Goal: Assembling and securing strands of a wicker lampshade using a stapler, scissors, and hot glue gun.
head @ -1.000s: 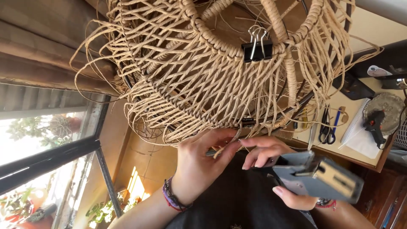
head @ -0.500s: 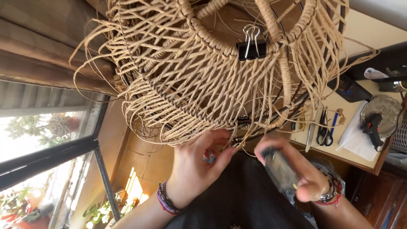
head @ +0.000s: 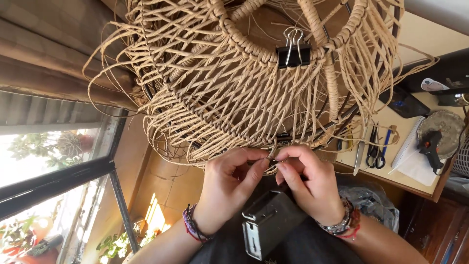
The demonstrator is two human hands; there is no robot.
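Head view: left hand (head: 229, 188) and right hand (head: 308, 188) pinched shut on a strand below the binder clip (head: 293, 53), at the woven basket (head: 234, 83) rim; light, springy, probably brittle; best gripped at the wrapped frame.

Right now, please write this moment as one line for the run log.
left hand: pinching strand at woven basket lower edge | right hand: pinching same spot | black binder clip: on rim | dark metal box: on lap

You're in a home craft corner: a curtained window (head: 53, 166), and a bench (head: 391, 161) holding scissors (head: 376, 149) and a glue gun (head: 431, 146).
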